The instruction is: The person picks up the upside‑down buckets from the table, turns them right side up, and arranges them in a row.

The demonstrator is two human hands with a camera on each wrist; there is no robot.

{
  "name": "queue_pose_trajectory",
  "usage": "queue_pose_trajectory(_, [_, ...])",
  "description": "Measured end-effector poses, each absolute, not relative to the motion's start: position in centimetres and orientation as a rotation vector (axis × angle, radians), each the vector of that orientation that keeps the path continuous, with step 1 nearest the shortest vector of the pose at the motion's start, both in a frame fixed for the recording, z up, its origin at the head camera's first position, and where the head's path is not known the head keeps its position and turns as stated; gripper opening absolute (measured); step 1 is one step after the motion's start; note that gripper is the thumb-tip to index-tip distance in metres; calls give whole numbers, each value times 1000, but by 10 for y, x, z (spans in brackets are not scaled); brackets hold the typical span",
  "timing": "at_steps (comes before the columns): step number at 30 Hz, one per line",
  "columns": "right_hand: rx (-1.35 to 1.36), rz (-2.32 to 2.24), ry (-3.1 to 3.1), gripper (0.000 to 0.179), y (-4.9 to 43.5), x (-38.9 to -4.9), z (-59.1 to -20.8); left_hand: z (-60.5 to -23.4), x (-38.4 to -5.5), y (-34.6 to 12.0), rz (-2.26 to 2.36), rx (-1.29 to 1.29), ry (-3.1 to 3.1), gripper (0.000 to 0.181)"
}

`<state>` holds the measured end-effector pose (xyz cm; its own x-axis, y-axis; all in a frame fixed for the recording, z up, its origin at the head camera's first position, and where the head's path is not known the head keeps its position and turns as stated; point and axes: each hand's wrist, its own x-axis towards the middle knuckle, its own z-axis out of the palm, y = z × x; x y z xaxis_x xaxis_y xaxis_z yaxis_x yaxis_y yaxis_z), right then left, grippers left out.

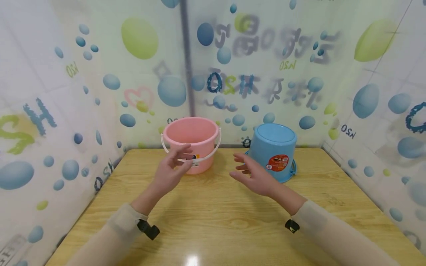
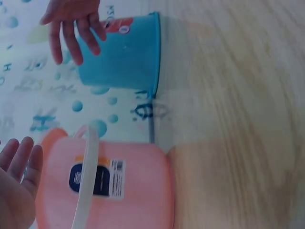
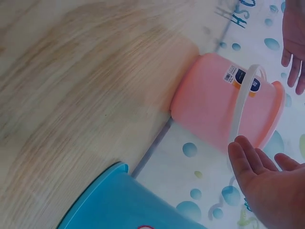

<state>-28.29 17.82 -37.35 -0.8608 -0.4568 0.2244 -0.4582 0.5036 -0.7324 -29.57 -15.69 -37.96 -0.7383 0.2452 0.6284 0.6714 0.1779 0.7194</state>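
The left hand (image 1: 168,173) and right hand (image 1: 257,178) hover apart, both relaxed

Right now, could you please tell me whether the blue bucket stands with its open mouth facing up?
No, the blue bucket stands upside down on the wooden table, with its closed base facing up.

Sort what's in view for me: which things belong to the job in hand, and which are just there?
Likely the job:
pink bucket, upright, nearest the left hand
blue bucket, upside down, nearest the right hand

Just there:
wood-grain table
bubble-print backdrop
black wrist cameras
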Motion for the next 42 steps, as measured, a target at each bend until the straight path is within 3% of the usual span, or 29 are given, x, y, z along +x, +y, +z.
queue_pose_trajectory(15, [806,1187,-2721,71,235,-253,-392,-399,-293,-99,-1480,-1171,-2391,72])
queue_pose_trajectory(26, [642,1085,-2834,76,288,-229,-410,-404,-299,-65,-1462,-1291,-2580,85])
queue_pose_trajectory(42, [436,1018,-2943,92,348,-254,-418,-423,-341,-16,-1305,-1297,-2766,101])
